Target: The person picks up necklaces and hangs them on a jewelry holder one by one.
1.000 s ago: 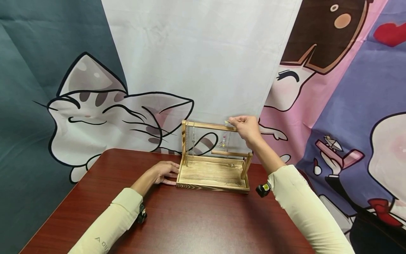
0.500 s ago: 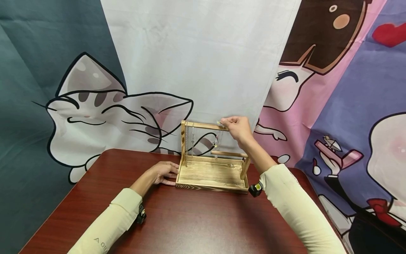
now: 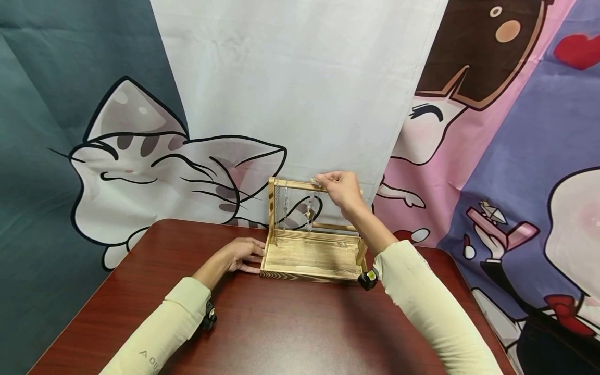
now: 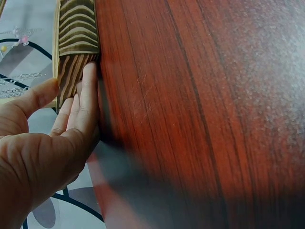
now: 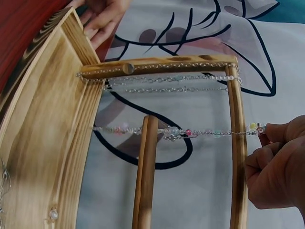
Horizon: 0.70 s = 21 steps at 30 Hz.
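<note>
A wooden jewelry stand (image 3: pixel 309 278) with a tray base stands on the table. My left hand (image 3: pixel 245 253) is at its left end. In the left wrist view its fairly straight fingers touch the tray's wooden end (image 4: pixel 76 71), and the thumb lies at the edge. Above the top bar (image 3: pixel 296 185), my right hand (image 3: pixel 344 188) pinches the end of a beaded necklace (image 5: pixel 188 133). Its colored beads hang down past the bar toward the tray. Farther left, silver chains (image 5: pixel 167 89) dangle from the same bar, near the left post.
A lower wooden bar (image 5: pixel 147 176) runs across the stand's right part. In the tray lies a small round shiny piece (image 5: pixel 54 213). Behind the red-brown table (image 3: pixel 290 328) hangs a printed cloth (image 3: pixel 300 78) with cartoon figures.
My right hand has moved left along the top bar, carrying the beaded necklace, and sits slightly lower against the bar. The left hand has stayed at the tray's end.
</note>
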Each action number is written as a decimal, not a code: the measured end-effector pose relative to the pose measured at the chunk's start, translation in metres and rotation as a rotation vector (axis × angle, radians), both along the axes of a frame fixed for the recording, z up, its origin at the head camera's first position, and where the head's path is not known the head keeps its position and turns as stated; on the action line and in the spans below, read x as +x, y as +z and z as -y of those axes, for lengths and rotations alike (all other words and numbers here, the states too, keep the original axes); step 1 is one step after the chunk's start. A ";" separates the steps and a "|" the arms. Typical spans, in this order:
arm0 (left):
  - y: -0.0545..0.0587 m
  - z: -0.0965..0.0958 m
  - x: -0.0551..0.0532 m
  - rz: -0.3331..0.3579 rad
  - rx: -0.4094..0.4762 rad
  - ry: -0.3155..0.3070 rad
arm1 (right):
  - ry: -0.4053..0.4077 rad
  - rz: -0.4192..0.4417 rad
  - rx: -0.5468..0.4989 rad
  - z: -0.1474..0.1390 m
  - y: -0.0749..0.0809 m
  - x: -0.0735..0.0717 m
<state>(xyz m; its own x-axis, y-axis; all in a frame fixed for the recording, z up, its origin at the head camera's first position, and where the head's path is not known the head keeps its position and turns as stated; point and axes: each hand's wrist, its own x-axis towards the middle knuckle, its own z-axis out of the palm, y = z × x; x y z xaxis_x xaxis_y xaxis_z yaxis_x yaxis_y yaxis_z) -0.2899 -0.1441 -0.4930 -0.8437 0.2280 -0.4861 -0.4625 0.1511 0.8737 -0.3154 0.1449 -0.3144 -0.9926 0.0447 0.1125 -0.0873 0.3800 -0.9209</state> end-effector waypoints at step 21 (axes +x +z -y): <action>-0.002 0.000 -0.002 0.000 0.002 0.013 | 0.066 0.009 -0.061 0.034 -0.003 0.002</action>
<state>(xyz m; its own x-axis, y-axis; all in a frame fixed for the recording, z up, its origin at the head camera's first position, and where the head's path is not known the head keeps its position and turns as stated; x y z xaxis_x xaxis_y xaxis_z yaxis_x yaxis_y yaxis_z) -0.2916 -0.1441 -0.4951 -0.8468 0.2175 -0.4854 -0.4642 0.1433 0.8741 -0.3133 0.1111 -0.3175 -0.9946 -0.0139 0.1025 -0.1016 0.3166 -0.9431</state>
